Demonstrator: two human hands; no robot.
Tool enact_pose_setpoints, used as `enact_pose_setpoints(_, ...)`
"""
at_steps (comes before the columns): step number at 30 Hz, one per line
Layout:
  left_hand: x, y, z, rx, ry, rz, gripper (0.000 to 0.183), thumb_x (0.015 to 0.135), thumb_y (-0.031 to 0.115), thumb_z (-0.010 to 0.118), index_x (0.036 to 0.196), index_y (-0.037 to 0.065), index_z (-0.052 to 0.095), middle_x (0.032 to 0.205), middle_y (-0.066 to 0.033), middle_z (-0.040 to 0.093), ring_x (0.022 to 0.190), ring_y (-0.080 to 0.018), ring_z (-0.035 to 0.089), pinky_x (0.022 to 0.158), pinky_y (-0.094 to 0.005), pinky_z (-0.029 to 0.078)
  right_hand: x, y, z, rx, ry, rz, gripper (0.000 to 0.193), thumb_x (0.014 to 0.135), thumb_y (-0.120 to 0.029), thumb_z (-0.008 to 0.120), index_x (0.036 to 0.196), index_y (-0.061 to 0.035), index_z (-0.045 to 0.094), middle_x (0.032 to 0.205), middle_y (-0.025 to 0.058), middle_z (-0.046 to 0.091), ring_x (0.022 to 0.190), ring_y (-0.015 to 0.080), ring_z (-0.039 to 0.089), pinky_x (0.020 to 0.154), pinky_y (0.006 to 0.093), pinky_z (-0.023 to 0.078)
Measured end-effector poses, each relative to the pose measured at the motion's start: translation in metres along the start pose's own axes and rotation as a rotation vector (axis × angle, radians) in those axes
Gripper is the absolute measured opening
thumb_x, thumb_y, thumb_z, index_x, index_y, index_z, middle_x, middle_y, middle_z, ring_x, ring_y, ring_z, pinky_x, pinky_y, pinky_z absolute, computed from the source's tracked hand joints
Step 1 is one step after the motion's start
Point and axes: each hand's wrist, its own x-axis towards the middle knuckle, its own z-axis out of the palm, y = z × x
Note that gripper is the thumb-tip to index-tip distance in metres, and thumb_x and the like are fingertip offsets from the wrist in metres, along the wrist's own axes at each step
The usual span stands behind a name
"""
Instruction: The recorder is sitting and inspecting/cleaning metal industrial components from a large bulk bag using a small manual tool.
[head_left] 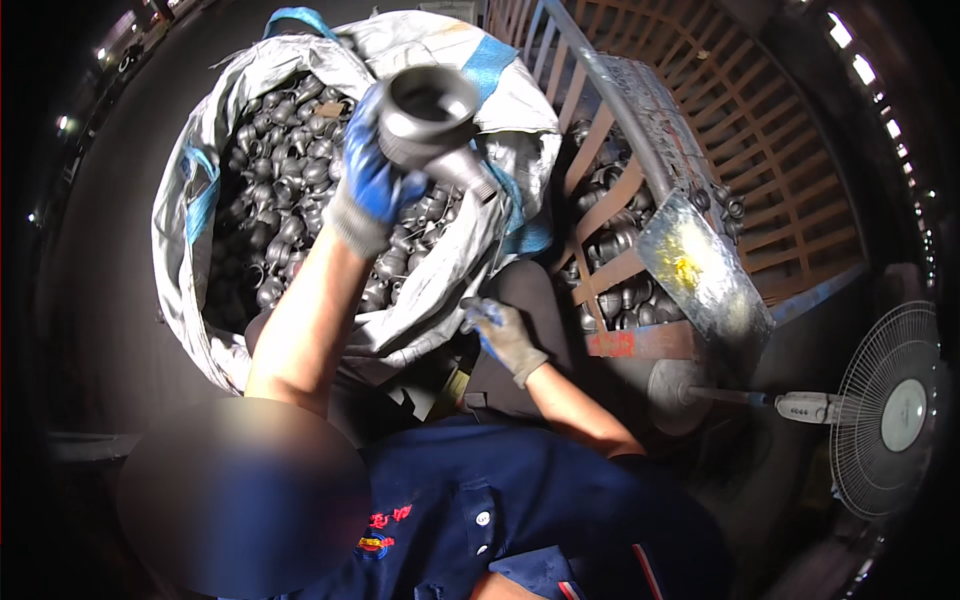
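Note:
My left hand (372, 165), in a blue-coated grey glove, is closed on a dark grey pipe fitting (428, 135). The fitting's wide round mouth faces up, and its narrower, ridged end slants down to the right. Below it stands a large white woven bulk bag (182, 290), its top wide open over a heap of similar grey fittings (290, 165). Gloved the same way, my right hand (508, 338) rests low beside the bag, above my thigh. Its fingers are curled together around something thin and pale that I cannot make out.
On the right is a rusty slatted metal crate (700, 110) with more grey fittings (630, 300) inside. A metal plate with a yellow smear (695, 265) leans at its near edge. A white caged fan (885, 410) stands at the lower right.

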Motion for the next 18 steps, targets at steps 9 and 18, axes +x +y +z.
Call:
enact_pose_setpoints(9, 0.143, -0.05, 0.209, -0.154, 0.412, 0.29, 0.009, 0.085, 0.008, 0.053, 0.088, 0.005, 0.061, 0.076, -0.0033, 0.059, 0.071, -0.0135, 0.056, 0.069, -0.0287, 0.047, 0.0, 0.026, 0.0, 0.021, -0.117, -0.005, 0.032, 0.089, -0.014, 0.053, 0.113, 0.0072, 0.053, 0.11, 0.01, 0.059, 0.1, 0.0159, 0.055, 0.088, 0.027, 0.043)
enact_pose_setpoints(18, 0.094, -0.055, 0.215, -0.23, 0.101, -0.512, 0.023, 0.078, 0.021, 0.065, 0.094, 0.005, 0.063, 0.097, -0.015, 0.061, 0.095, -0.0264, 0.057, 0.084, -0.0338, 0.045, -0.004, -0.005, -0.02, 0.125, -0.206, 0.291, 0.03, 0.089, -0.017, 0.054, 0.117, -0.0075, 0.054, 0.077, 0.0024, 0.06, 0.062, 0.0067, 0.05, 0.057, 0.0189, 0.041)
